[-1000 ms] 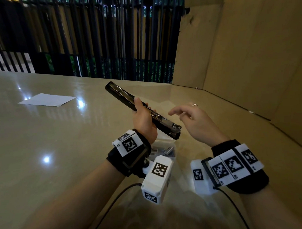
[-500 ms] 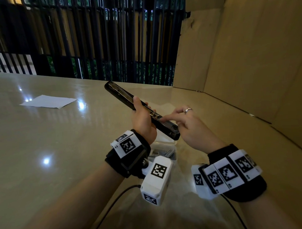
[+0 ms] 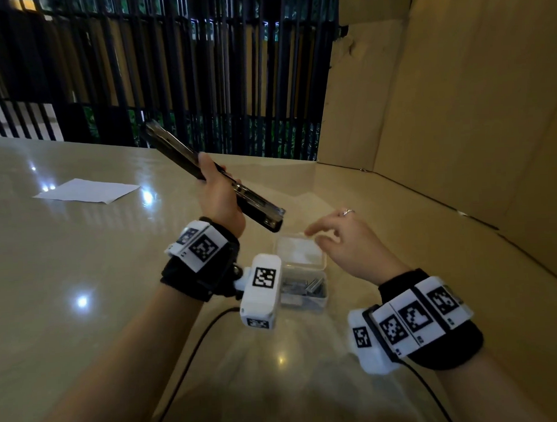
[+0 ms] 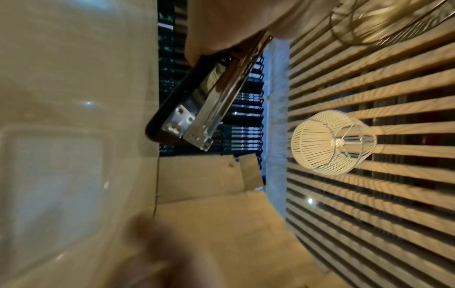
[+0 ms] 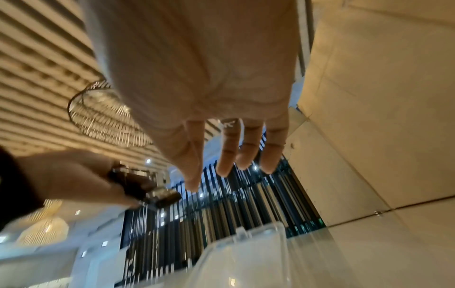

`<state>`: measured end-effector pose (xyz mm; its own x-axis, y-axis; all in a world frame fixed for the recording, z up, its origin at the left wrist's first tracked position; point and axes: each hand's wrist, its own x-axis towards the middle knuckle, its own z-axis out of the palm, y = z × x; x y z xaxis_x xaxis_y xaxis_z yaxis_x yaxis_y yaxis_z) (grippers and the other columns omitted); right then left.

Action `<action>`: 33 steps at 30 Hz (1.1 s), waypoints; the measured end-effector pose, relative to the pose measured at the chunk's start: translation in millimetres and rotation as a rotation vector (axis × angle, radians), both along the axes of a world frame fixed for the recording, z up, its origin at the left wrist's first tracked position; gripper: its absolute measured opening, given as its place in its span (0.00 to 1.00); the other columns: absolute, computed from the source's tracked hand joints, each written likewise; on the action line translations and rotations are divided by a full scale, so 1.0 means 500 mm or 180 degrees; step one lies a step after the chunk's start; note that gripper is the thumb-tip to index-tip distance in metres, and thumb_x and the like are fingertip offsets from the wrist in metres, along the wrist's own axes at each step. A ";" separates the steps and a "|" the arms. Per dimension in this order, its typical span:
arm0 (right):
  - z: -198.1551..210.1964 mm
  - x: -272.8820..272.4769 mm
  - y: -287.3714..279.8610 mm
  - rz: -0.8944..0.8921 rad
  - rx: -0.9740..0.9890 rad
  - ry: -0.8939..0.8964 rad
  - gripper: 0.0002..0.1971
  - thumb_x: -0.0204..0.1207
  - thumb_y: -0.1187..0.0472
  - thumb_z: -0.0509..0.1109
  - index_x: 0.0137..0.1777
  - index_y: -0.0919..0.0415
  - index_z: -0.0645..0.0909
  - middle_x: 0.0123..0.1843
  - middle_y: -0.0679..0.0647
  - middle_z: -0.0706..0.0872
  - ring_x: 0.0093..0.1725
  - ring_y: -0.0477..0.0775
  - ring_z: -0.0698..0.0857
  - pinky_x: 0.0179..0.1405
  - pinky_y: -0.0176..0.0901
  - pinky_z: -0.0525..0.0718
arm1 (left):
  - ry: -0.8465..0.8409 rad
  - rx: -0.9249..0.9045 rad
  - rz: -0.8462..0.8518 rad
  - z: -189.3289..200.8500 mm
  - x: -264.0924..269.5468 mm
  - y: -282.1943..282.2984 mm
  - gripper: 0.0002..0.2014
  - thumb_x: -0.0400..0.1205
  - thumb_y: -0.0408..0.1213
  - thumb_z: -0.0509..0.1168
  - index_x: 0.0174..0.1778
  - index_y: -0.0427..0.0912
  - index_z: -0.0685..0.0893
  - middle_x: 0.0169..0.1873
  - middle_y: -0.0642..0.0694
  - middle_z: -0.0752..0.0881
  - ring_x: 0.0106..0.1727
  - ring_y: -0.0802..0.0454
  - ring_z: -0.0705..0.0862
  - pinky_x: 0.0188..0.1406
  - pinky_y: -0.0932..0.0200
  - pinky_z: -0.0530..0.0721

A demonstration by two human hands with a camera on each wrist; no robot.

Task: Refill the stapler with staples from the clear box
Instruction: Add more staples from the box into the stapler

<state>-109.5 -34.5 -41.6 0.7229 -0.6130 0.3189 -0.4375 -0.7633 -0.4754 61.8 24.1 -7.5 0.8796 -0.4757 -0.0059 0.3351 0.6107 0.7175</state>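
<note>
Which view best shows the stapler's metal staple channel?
The left wrist view: the stapler fills the frame close up, its channel end sharp. The head view shows the stapler whole but small. The right wrist view catches only a blurred end.

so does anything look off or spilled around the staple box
Nothing stands out. The clear box sits open on the table, staples inside, none scattered that I can see. The left hand holds the stapler tilted above it; the right hand hovers empty.
</note>
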 end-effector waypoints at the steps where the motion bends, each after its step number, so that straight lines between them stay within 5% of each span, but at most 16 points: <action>1: -0.004 0.008 0.000 -0.0023 -0.0057 0.0351 0.11 0.76 0.60 0.63 0.53 0.51 0.85 0.51 0.52 0.75 0.62 0.55 0.71 0.61 0.46 0.71 | -0.0020 -0.0047 0.0094 0.009 0.015 0.007 0.18 0.85 0.52 0.54 0.34 0.45 0.70 0.28 0.51 0.70 0.27 0.56 0.72 0.31 0.65 0.76; 6: -0.018 0.070 0.022 0.0217 -0.0539 0.1408 0.08 0.74 0.60 0.67 0.49 0.51 0.86 0.47 0.50 0.70 0.60 0.56 0.70 0.56 0.48 0.73 | -0.0002 -0.0115 0.0303 0.023 0.064 0.025 0.19 0.85 0.53 0.53 0.33 0.44 0.70 0.28 0.50 0.70 0.28 0.55 0.72 0.31 0.64 0.76; 12: -0.023 0.118 0.035 0.0746 -0.1140 0.1791 0.07 0.71 0.60 0.71 0.46 0.49 0.87 0.58 0.52 0.76 0.60 0.56 0.69 0.51 0.43 0.66 | 0.0151 -0.0045 0.0091 0.013 0.067 0.022 0.19 0.83 0.55 0.54 0.35 0.44 0.71 0.30 0.50 0.71 0.31 0.54 0.74 0.34 0.63 0.76; 19: -0.045 0.143 0.033 0.0799 -0.1812 0.2307 0.08 0.75 0.60 0.66 0.47 0.57 0.86 0.64 0.58 0.76 0.62 0.61 0.71 0.50 0.48 0.72 | 0.0213 -0.0030 -0.0003 0.014 0.052 0.018 0.19 0.84 0.54 0.54 0.35 0.43 0.72 0.30 0.49 0.71 0.30 0.54 0.73 0.35 0.63 0.77; 27: -0.013 0.090 0.001 0.0749 -0.0584 0.1139 0.02 0.72 0.62 0.70 0.42 0.59 0.84 0.59 0.53 0.78 0.58 0.52 0.77 0.56 0.44 0.77 | 0.0264 -0.0041 -0.0087 0.012 0.052 0.012 0.19 0.83 0.55 0.55 0.35 0.43 0.72 0.29 0.50 0.71 0.30 0.54 0.73 0.35 0.63 0.77; 30: 0.008 0.057 -0.007 0.0629 0.0166 0.0362 0.11 0.70 0.67 0.70 0.33 0.51 0.77 0.51 0.51 0.84 0.49 0.46 0.81 0.47 0.31 0.79 | 0.0329 -0.0068 -0.0210 0.010 0.052 0.008 0.19 0.83 0.55 0.54 0.35 0.44 0.71 0.29 0.50 0.71 0.30 0.55 0.73 0.33 0.62 0.76; 33: 0.023 0.015 -0.012 0.0589 0.1002 -0.0548 0.12 0.68 0.72 0.72 0.30 0.56 0.78 0.40 0.51 0.87 0.41 0.51 0.88 0.38 0.34 0.86 | 0.0366 -0.0031 -0.0397 0.006 0.042 0.005 0.20 0.83 0.56 0.54 0.35 0.44 0.71 0.28 0.51 0.71 0.29 0.55 0.73 0.34 0.61 0.76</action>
